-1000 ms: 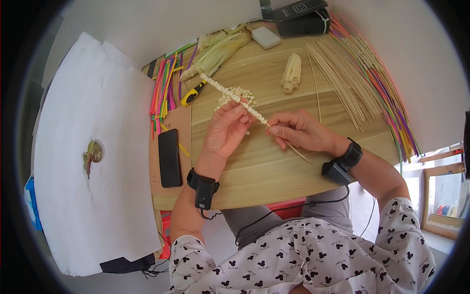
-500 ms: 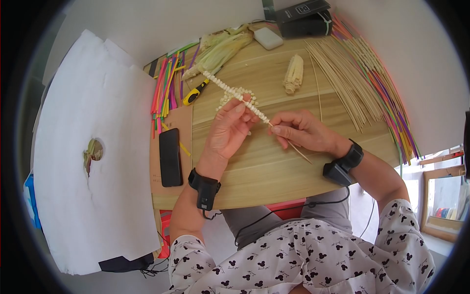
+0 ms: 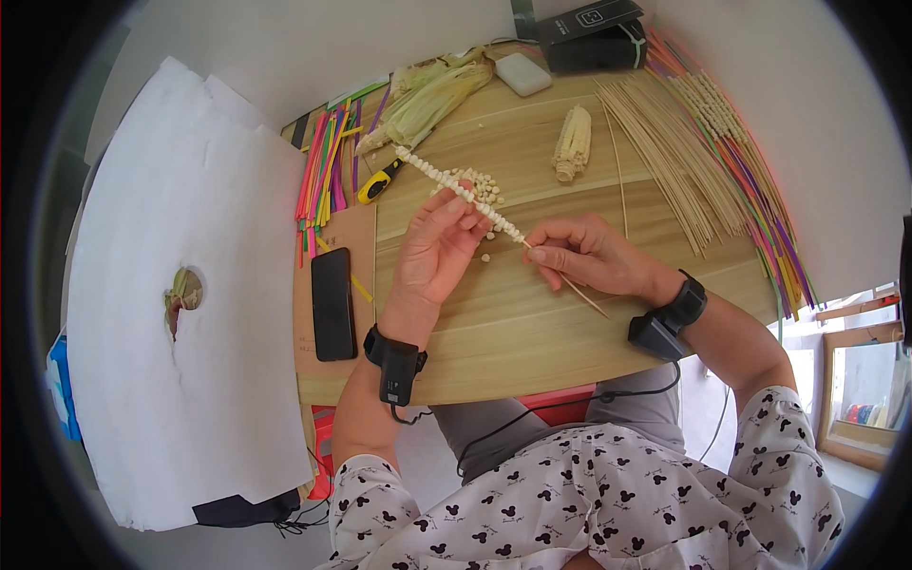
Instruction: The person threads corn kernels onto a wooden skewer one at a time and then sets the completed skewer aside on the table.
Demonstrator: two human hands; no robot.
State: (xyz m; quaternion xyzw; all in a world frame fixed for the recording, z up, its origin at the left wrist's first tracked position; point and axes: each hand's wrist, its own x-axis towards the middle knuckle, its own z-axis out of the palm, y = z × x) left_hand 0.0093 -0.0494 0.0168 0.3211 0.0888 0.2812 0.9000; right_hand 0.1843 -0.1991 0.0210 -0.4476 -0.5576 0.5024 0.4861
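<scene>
A thin wooden skewer (image 3: 582, 294) runs diagonally between my hands, its upper part packed with pale corn kernels (image 3: 435, 175). My left hand (image 3: 442, 237) is closed around the kernel-covered stretch, fingertips pinching it near the middle. With thumb and fingers pressed together, my right hand (image 3: 581, 254) grips the bare stick just below the lowest kernels. Behind my left hand lies a pile of loose corn kernels (image 3: 487, 182), partly hidden by the fingers and skewer. A partly stripped corn cob (image 3: 572, 144) rests farther back.
Bare skewers (image 3: 665, 157) and coloured sticks (image 3: 760, 204) line the table's right side. Corn husks (image 3: 432, 100) and a white case (image 3: 522, 74) are at the back. On the left are coloured strips (image 3: 323, 176), a yellow-black tool (image 3: 380, 182) and a phone (image 3: 332, 304).
My left hand has shifted slightly left and down along the kernel-covered skewer, uncovering a few more loose kernels on the table. My right hand stays nearly still on the stick.
</scene>
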